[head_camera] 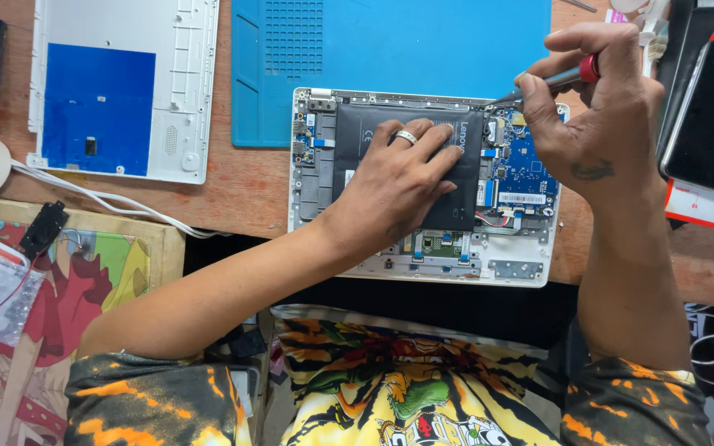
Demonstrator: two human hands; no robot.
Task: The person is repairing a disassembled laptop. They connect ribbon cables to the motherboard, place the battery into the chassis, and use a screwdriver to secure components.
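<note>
An opened white laptop base (514, 268) lies on the wooden desk with its black battery (357, 136) and blue circuit board (530, 169) exposed. My left hand (398, 186), wearing a ring, rests flat on the battery with fingers spread. My right hand (592, 116) grips a screwdriver (559, 78) with a red collar. Its tip touches the upper right corner of the battery, near the board.
A blue work mat (390, 49) lies behind the laptop. The white bottom cover (121, 87) with a blue sheet sits at the far left, with a white cable (109, 198) below it. A dark phone (708, 111) lies on the right. A printed box (84, 281) stands at the lower left.
</note>
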